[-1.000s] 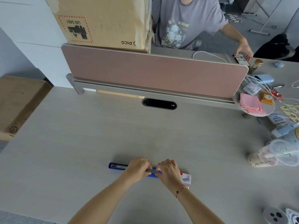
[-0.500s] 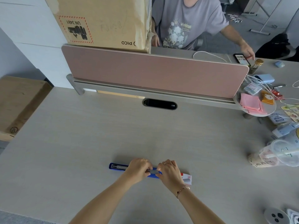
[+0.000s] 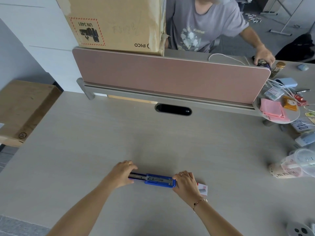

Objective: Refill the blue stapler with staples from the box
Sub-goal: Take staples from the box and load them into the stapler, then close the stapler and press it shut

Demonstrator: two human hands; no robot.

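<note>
The blue stapler (image 3: 159, 181) lies flat and opened out on the desk near me, its metal staple channel facing up. My left hand (image 3: 121, 173) grips the stapler's left end, the opened top arm. My right hand (image 3: 185, 182) holds the stapler's right end. A small white and red staple box (image 3: 203, 189) lies on the desk just right of my right hand, partly hidden by it. I cannot see whether staples lie in the channel.
A pink desk divider (image 3: 170, 75) runs across the back, with a cable slot (image 3: 173, 109) in front of it. A large cardboard box (image 3: 117, 23) sits on the far desk. A tipped drink cup (image 3: 293, 166) and clutter lie at the right. Another person sits opposite.
My hands, close together over the stapler's middle, have moved apart to its two ends. The metal channel is now uncovered. The person opposite has put a hand over the phone.
</note>
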